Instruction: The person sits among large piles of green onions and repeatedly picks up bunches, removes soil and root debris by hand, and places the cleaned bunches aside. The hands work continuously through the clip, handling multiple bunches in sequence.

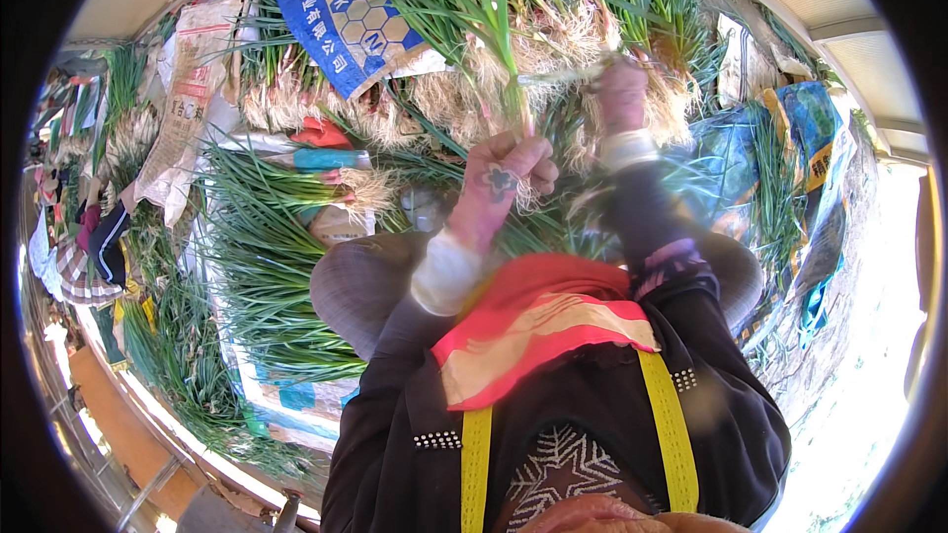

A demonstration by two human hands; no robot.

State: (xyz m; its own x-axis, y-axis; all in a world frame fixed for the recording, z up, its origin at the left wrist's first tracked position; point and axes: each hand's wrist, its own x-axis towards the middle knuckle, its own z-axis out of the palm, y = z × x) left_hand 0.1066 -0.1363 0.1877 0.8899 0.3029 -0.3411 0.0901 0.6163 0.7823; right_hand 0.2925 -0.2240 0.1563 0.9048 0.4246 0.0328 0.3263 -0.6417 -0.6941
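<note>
My left hand (507, 170) grips the root end of a small bunch of green onions (511, 92), whose leaves point away from me. My right hand (622, 92), blurred, is raised beside it near the roots of a large heap of green onions (555, 29); pale strands or leaves stretch from its fingers towards the bunch, and I cannot tell what exactly it holds. To the left of my knee lies a pile of green onions (281, 259) with their pale roots facing right.
A blue and tan printed sack (348, 15) partly covers the far row of onions. A woven sack (189, 104) lies at the left. Another person (107, 244) sits at the far left. Blue plastic sacks (807, 126) with loose leaves are at the right.
</note>
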